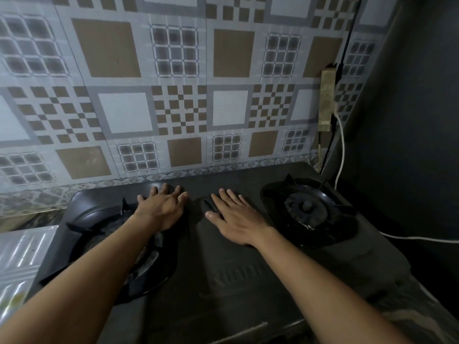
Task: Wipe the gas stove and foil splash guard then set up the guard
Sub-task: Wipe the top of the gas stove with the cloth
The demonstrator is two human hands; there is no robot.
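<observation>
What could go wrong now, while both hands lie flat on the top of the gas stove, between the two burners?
1. The left hand lies beside the left burner's pan support; its raised prongs might scrape the wrist.
2. The white cable hangs near the right burner; a wide sweep of the right hand could perhaps snag it.
3. No cloth is visible under either hand, so grime on the gas stove may only smear.

Gas stove (231, 264) top is looking like dark matt metal, smooth, with an embossed logo (letters too dim to read). Burner grates (308, 209) are showing black, slightly glossy enamel, worn and rough near the centre. Wall covering (173, 95) is reading as smooth printed foil with faint sheen. Cable (341, 155) is looking like white glossy plastic. Ribbed panel (22, 256) at left is shining like foil.
</observation>
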